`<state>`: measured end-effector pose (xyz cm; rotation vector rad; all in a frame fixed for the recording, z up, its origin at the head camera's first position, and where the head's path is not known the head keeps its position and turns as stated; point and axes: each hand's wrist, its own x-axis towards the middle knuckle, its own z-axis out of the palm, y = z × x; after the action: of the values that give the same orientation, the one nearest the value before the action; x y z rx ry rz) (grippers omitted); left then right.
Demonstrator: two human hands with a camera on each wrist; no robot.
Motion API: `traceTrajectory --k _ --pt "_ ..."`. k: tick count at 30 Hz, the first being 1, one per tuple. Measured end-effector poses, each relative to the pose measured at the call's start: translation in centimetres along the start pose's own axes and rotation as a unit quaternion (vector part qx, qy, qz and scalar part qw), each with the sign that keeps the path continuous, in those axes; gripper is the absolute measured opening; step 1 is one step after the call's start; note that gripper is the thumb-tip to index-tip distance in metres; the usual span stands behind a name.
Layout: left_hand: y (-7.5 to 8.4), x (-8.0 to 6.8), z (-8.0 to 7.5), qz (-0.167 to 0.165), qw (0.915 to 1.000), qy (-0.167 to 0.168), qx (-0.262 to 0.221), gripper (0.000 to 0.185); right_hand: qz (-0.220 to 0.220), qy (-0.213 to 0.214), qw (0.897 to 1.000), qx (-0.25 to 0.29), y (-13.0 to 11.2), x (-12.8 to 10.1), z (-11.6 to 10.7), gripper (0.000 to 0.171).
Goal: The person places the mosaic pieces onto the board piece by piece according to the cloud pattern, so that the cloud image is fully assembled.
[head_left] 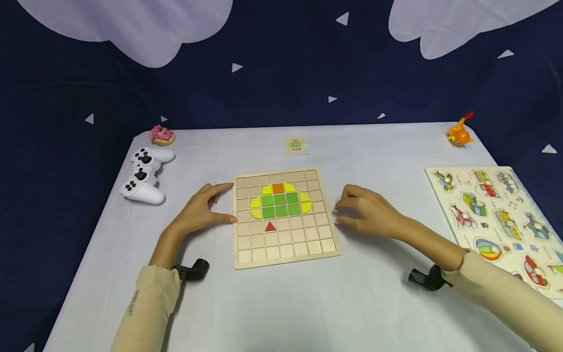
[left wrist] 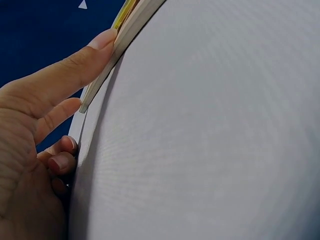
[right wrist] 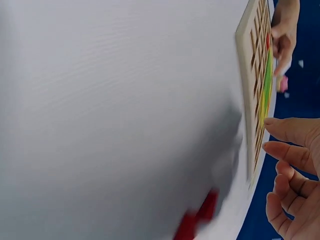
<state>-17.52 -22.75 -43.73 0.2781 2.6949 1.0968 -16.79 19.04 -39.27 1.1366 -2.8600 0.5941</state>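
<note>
A square wooden grid board (head_left: 286,261) lies flat on the white table. Green squares (head_left: 280,205), yellow rounded pieces (head_left: 255,207), an orange square (head_left: 278,188) and a red triangle (head_left: 270,227) sit in its cells. With thumb and forefinger spread, my left hand (head_left: 198,210) touches the board's left edge. My right hand (head_left: 367,210) hovers just off the right edge; thumb and forefinger are slightly apart with nothing seen between them, the other fingers bent. Blurred red pieces (right wrist: 207,205) lie on the table in the right wrist view; the head view does not show them.
Behind the board lies a small pattern card (head_left: 296,145). A white game controller (head_left: 145,175) and a pink figurine (head_left: 161,135) are at the left. An orange figurine (head_left: 459,134) and a picture puzzle board (head_left: 497,220) occupy the right side.
</note>
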Motion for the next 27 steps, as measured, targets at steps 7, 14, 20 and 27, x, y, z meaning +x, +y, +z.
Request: traceTrajectory --k 7,14,20,27 --pt "-0.1 -0.3 -0.2 0.000 1.0000 0.003 0.006 0.092 0.011 0.029 0.999 -0.031 2.1 -2.7 -1.1 0.023" --pt "-0.1 -0.3 -0.2 -0.001 1.0000 0.003 0.002 0.092 0.010 0.046 0.997 -0.063 3.5 -4.6 -1.5 0.025" --pt "-0.1 -0.1 -0.1 -0.004 1.0000 0.003 0.007 0.092 0.012 0.059 0.995 -0.077 4.3 -5.6 -1.3 0.025" --pt "-0.2 0.1 0.0 -0.004 1.0000 -0.001 0.005 0.092 0.013 0.058 0.997 -0.058 4.6 -6.2 -0.9 0.019"
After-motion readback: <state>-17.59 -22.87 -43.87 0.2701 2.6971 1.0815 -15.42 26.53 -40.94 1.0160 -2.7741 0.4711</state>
